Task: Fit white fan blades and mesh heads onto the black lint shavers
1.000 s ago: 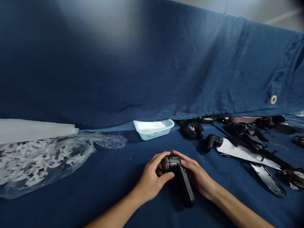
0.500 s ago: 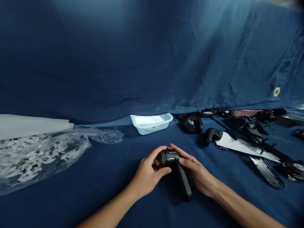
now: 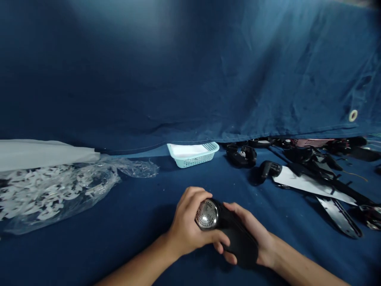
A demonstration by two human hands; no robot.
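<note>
Between my hands is a black fabric shaver (image 3: 238, 236) with a round, perforated metal head (image 3: 206, 215) turned toward me. My left hand (image 3: 188, 227) is curled round the head, its fingers over the far side and its thumb across the near side. My right hand (image 3: 259, 232) grips the black handle from the right, with fingertips showing beneath it. The handle tilts down toward the lower right. Parts of the right fingers are hidden behind the body.
A pale teal basket (image 3: 195, 162) with white content stands ahead by the hanging blue cloth (image 3: 190, 79). At left lies a clear plastic bag (image 3: 59, 194) of white parts. Black housings (image 3: 241, 155) and a similar black handled piece (image 3: 269, 170) lie at right among other parts.
The fabric shaver has been turned so its perforated metal head faces me. My right hand has moved onto the handle, and my left hand now wraps the head.
</note>
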